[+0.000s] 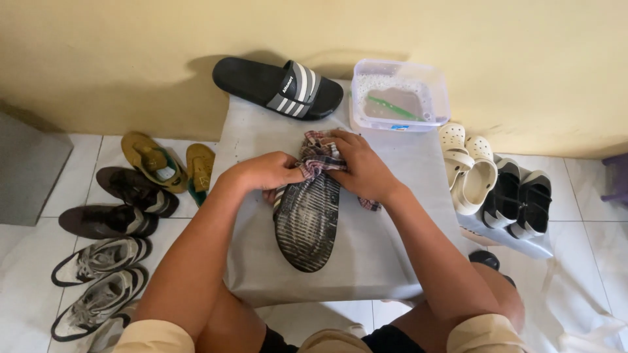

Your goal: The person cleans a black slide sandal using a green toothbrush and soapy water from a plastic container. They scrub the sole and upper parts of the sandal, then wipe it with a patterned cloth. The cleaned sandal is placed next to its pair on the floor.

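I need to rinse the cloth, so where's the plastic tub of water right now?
In the head view, the clear plastic tub sits at the far right corner of the grey-covered table, against the yellow wall, right of the black striped slide sandal.

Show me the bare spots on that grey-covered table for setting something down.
Free: the grey cover right of the upturned slide, toward the near edge; also the strip left of it, beneath the left forearm. Crowded: the far edge, with the black slide and water tub, and the middle, where both hands press the checked cloth.
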